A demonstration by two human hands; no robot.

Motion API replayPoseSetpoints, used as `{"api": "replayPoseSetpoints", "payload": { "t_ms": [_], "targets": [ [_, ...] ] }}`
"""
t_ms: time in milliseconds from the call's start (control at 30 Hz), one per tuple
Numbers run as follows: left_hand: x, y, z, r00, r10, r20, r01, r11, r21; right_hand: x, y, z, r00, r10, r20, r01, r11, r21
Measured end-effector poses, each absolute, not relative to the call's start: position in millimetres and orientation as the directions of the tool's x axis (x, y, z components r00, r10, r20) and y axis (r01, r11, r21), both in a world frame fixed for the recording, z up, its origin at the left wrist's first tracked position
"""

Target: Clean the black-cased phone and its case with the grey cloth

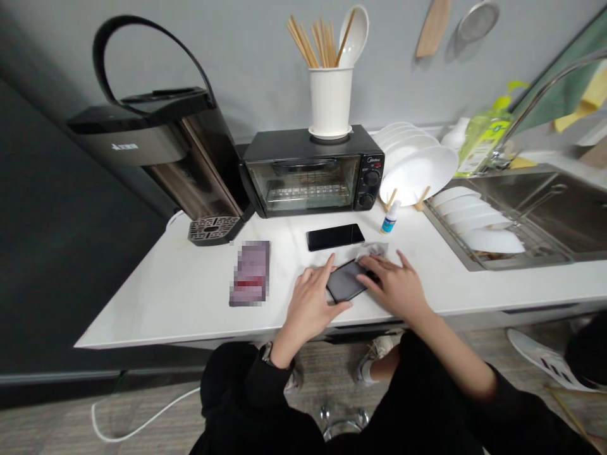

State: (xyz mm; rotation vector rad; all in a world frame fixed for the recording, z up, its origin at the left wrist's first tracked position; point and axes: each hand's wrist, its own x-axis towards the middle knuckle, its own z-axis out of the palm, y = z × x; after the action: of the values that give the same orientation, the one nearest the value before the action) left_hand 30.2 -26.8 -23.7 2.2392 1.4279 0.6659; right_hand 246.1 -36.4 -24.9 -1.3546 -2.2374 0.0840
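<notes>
A dark phone-like slab (345,282) lies at a slant on the white counter between my hands. My left hand (310,298) grips its left end, thumb at the near edge and fingers at the far edge. My right hand (396,284) rests on its right end, fingertips pressed on the surface. Crumpled clear or whitish material (374,250) sits just beyond my right fingertips. Behind the slab lies a black phone (335,237), screen up. To the left is a purple, partly pixelated flat item (250,273). A small white bottle with a blue label (389,219) stands at the back right.
A black toaster oven (308,148) carries a white cup (331,101) of chopsticks. A tall dispenser (190,158) stands to its left. White plates (417,174), a green soap bottle (481,142) and the sink (559,215) with dishes are on the right. Another person's shoe (545,360) shows lower right.
</notes>
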Motion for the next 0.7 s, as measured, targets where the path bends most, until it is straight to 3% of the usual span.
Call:
{"api": "replayPoseSetpoints", "payload": {
  "t_ms": [67,167,300,400,433,533,667,700],
  "targets": [
    [29.9,-26.7,-23.9,0.370,0.912,0.178,0.720,-0.403,0.564,245.9,-37.3,-24.9,-0.366,0.838,0.406,0.806,0.503,-0.312],
    [29.9,-26.0,-24.0,0.375,0.908,0.186,0.719,-0.412,0.560,245.4,-39.3,-24.8,-0.564,0.752,0.342,0.664,0.659,-0.354],
    [31.5,-25.1,-23.8,0.365,0.913,0.185,0.731,-0.404,0.550,246.5,-37.8,-23.5,-0.273,0.877,0.396,0.856,0.409,-0.317],
    [32.4,-25.5,-24.1,0.374,0.910,0.179,0.729,-0.408,0.549,246.1,-37.2,-24.0,-0.542,0.761,0.355,0.682,0.646,-0.343],
    [32.5,-25.8,-24.2,0.372,0.910,0.182,0.729,-0.408,0.550,246.7,-36.6,-24.4,-0.564,0.752,0.341,0.665,0.659,-0.353],
    [32.5,-26.9,-24.4,0.366,0.910,0.193,0.725,-0.409,0.554,250.1,-33.5,-26.1,-0.300,0.867,0.397,0.843,0.436,-0.315],
    [31.5,-27.6,-24.0,0.376,0.908,0.184,0.722,-0.412,0.556,252.4,-32.3,-27.8,-0.597,0.725,0.342,0.636,0.688,-0.349],
    [31.1,-27.6,-24.1,0.373,0.909,0.184,0.722,-0.409,0.558,252.9,-32.4,-27.8,-0.579,0.743,0.336,0.649,0.670,-0.360]
  ]
}}
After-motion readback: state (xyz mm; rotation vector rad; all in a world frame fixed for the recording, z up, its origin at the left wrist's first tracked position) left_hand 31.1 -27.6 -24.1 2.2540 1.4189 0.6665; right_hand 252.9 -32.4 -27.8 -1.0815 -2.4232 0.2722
